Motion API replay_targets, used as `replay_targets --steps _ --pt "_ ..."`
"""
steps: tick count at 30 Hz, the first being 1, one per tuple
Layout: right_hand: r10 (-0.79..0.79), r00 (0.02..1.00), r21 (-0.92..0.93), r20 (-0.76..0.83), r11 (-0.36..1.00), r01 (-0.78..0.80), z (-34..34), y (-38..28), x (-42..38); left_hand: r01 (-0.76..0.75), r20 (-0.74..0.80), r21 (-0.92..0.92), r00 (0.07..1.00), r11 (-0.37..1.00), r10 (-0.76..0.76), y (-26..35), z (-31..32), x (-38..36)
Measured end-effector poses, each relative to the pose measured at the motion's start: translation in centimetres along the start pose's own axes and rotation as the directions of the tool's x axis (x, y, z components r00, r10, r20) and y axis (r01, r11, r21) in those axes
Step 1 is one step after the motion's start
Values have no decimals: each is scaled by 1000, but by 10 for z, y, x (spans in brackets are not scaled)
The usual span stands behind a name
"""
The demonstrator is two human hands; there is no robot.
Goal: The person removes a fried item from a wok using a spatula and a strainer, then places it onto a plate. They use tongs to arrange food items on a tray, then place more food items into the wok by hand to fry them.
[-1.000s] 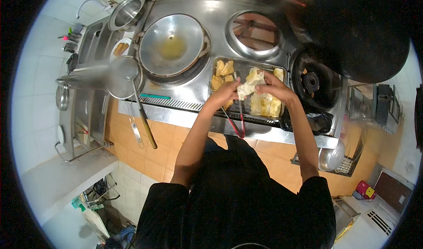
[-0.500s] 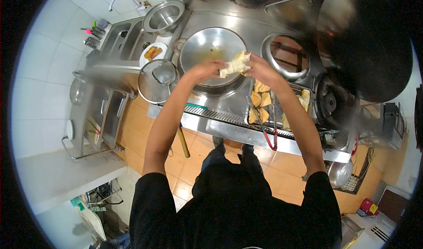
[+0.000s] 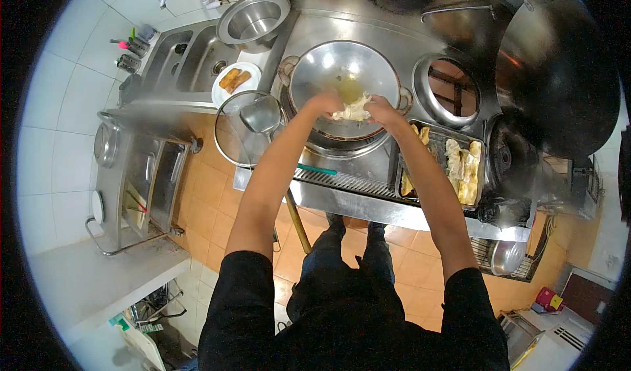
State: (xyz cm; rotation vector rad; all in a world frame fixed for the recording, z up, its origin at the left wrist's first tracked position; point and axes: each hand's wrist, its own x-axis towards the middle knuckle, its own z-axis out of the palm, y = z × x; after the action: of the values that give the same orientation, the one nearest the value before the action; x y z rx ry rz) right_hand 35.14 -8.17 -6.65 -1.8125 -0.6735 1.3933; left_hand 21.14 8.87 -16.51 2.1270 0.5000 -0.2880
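Both hands hold a pale, crumpled wrapped roll [image 3: 355,110] by its two ends, over the near part of a large metal wok [image 3: 315,69]. My left hand [image 3: 325,103] is closed on the left end and my right hand [image 3: 381,109] pinches the right end. Some yellowish oil [image 3: 351,85] lies in the wok's bottom. Partly behind my right forearm is a metal tray [image 3: 453,130]. Similar pale rolls [image 3: 469,174] lie in its right part, with golden fried pieces [image 3: 424,134] on its left side.
To the left, a round strainer [image 3: 223,144] and a ladle [image 3: 259,115] rest by the wok. Behind them, a white plate [image 3: 218,98] bears fried pieces, near a steel pot [image 3: 259,26] and sinks [image 3: 207,59]. An open burner ring [image 3: 424,92] and a big dark wok [image 3: 559,75] are at right.
The view has shifted, so the counter appears farther right. My hands have carried the roll leftward relative to the wok, nearer its middle. The red-handled tongs at the tray are now hidden.
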Motion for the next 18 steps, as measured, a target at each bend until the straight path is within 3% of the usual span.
replay_targets --steps 2,3,4,6,8,13,15,17,18 --pt "-18 999 -189 -40 982 10 2 -3 7 -54 -3 18 999 998 54 -14 5 10" --pt "-18 999 -192 -42 981 9 3 3 20 -106 -5 40 994 994 106 -16 6 14" --pt "-29 998 -283 -64 959 10 3 13 39 -109 -7 39 994 993 109 4 0 4" --pt "-44 995 -375 -86 927 9 5 15 51 245 -157 -93 954 965 -257 68 -13 -30" --pt "-96 991 -581 -89 813 26 8 6 51 252 -169 -83 950 964 -263 63 -11 -22" --pt "-136 983 -672 -123 740 18 16 3 54 275 -235 6 935 961 -266 52 -3 -13" --pt "-176 975 -698 -136 715 31 18 6 59 196 -258 -8 947 981 -191 43 -1 -8" --pt "-367 924 -784 -104 603 151 15 13 67 176 -225 -35 958 984 -179 31 -4 0" --pt "-377 920 -785 -106 600 155 15 6 62 160 -183 -63 969 985 -169 29 -8 2"
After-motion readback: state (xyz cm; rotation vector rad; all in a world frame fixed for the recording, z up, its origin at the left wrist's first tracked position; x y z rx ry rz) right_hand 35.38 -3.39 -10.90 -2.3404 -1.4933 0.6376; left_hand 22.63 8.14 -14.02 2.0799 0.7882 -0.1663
